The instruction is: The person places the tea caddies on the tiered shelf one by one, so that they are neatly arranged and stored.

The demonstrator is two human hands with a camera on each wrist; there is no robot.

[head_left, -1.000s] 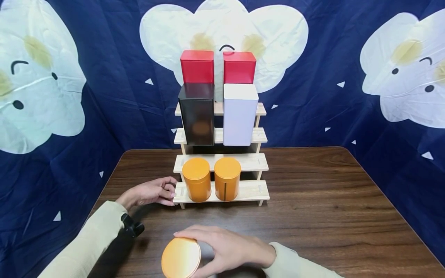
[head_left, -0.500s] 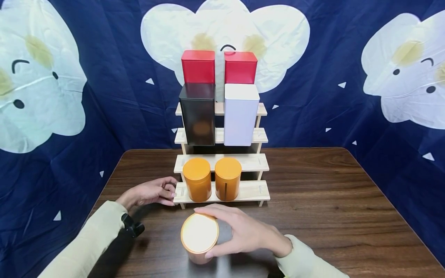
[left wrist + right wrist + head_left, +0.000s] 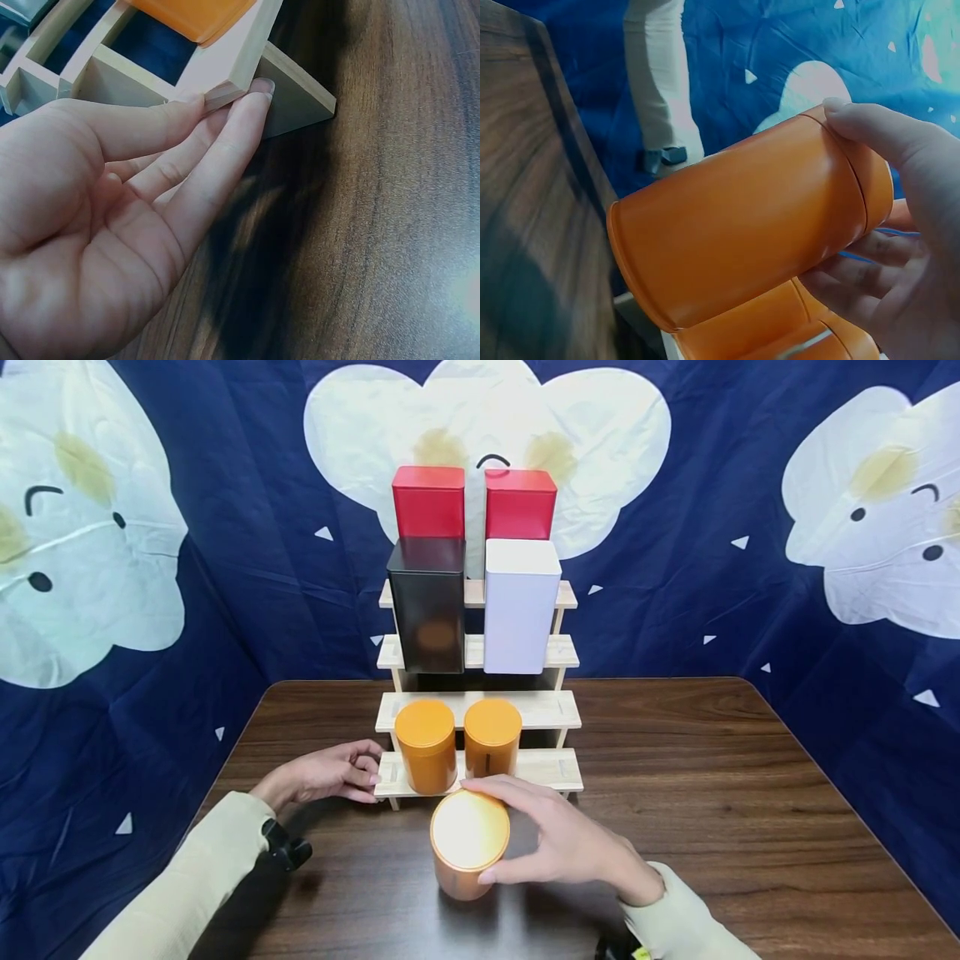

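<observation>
My right hand (image 3: 551,839) grips an orange cylindrical tin (image 3: 469,839) near its lid, thumb on one side and fingers on the other. In the right wrist view this tin (image 3: 742,225) hangs above the table, its lid end in the hand. Two more orange tins (image 3: 425,747) (image 3: 492,735) stand side by side on the lowest step of a wooden tiered rack (image 3: 551,768), just behind the held one. At the rack's left end, my left hand (image 3: 330,774) pinches the corner of that step (image 3: 232,82) between thumb and fingers.
Higher on the rack stand a black box tin (image 3: 427,606) and a white box tin (image 3: 521,606). Behind them are two red box tins (image 3: 428,502) (image 3: 520,503). Dark blue cloth (image 3: 720,610) surrounds the brown wooden table (image 3: 712,802).
My right hand has carried the orange tin from the front of the table forward and to the right, closer to the rack. The left hand has stayed at the rack's corner.
</observation>
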